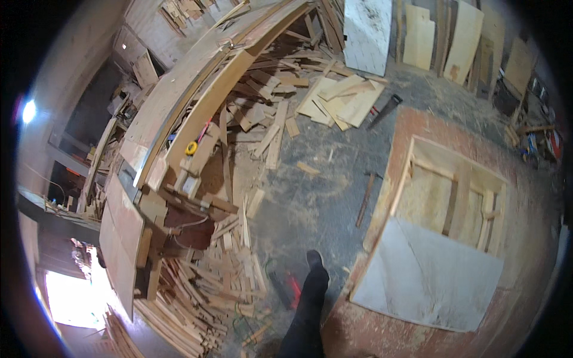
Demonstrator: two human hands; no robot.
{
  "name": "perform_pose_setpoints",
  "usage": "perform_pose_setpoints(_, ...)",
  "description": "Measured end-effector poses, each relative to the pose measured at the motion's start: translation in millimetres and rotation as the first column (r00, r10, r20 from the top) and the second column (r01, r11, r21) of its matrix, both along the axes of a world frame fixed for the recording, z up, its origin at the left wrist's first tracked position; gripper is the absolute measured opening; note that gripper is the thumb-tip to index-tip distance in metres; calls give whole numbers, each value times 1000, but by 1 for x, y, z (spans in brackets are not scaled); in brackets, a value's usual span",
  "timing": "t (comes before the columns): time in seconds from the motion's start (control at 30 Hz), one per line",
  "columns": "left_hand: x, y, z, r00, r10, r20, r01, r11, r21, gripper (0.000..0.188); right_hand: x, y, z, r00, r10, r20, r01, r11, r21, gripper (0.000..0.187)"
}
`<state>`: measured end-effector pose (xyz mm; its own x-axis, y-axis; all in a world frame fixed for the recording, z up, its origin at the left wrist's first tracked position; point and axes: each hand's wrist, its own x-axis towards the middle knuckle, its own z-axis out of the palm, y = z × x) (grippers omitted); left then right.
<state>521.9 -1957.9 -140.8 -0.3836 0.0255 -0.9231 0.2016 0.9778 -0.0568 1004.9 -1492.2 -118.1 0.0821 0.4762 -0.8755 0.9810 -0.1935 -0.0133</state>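
One dark-clad leg (305, 301) stands left of one frame (439, 154), slats (458, 200) inside and one sheet (430, 274) over its near end, on a reddish surface (418, 122), one hammer (365, 200) and one saw (385, 112) beyond, hands unseen, so their grip and hold cannot be told.

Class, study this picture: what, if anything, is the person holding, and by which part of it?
It cannot be told: neither hand is in view. The hammer lies untouched on the floor.

Grey floor (325, 224) (dusted with pale sawdust (316, 190)) | hammer (366, 201), centre | handsaw (385, 112) beside flat boards (361, 107) | wood offcuts (277, 128) strewn leftward
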Motion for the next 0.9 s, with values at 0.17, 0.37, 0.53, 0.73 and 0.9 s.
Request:
perform_pose_setpoints(0.17, -155, 102, 7, 974, -218, -56, 225, 948, 224, 42, -222, 83, 55, 987, -101, -121, 97, 995, -39, 47)
perform_pose_setpoints(0.37, -390, 252, 136, 399, 822, 405, -863, 188, 469, 32, -375, 160, 99, 960, -127, -248, 91, 984, -150, 49)
perform_pose_setpoints(0.53, -559, 368, 238, 763, 638, -105, -290, 483, 826, 35, -439, 218, 122, 937, -112, -330, 15, 959, -282, 51)
perform_pose_setpoints(0.73, -807, 453, 328, 304, 486, -819, 409, 710, 573, 40, -581, 313, 141, 967, -66, -247, 1, 967, -256, 44)
perform_pose_setpoints(0.9, -1008, 488, 362, 0, 252, -968, 305, 922, 239, 55, -701, 425, 127, 976, -54, -211, -8, 959, -283, 38)
